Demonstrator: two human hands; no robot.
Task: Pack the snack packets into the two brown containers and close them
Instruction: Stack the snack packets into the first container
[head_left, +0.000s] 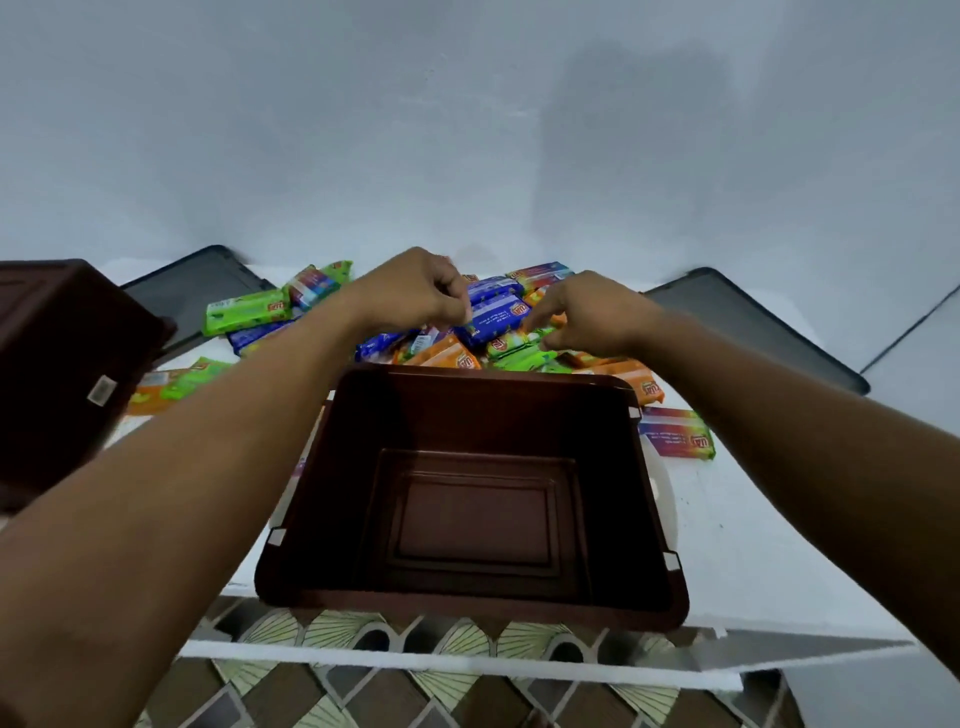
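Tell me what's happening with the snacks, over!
Left hand pinches blue packet. Right hand on pile, grip unclear. Front container open, empty. Nothing in the way.

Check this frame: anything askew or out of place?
The left brown container lies tipped over, not upright, a sticker showing on its outside. The middle brown container seems to overhang the table's front edge.

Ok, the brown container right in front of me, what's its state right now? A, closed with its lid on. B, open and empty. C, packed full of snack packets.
B: the brown container shows its bare floor, with no lid on, and the snack packets lie piled on the table behind it.
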